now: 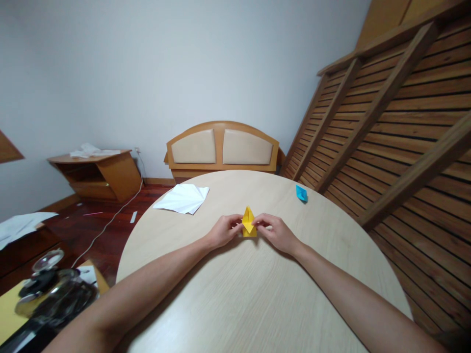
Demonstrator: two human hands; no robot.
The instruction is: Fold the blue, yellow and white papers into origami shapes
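A small piece of folded yellow paper [249, 226], pointed at its far end and squared off at the near end, is held near the middle of the round table [235, 294]. My left hand [225, 230] pinches its left edge between thumb and fingers. From the other side, my right hand [275, 230] grips the right edge, fingertips at the height of a triangular flap on the front. Farther off to the right lies a small folded blue paper [301, 193]. A creased white sheet [183, 198] rests at the table's far left.
A wooden headboard [220, 147] stands beyond the table against the wall. Wooden slatted panels [386, 127] lean along the right. At left are a low cabinet [117, 174] with papers on top, a cable [117, 213] on the floor, and blurred dark items [59, 294].
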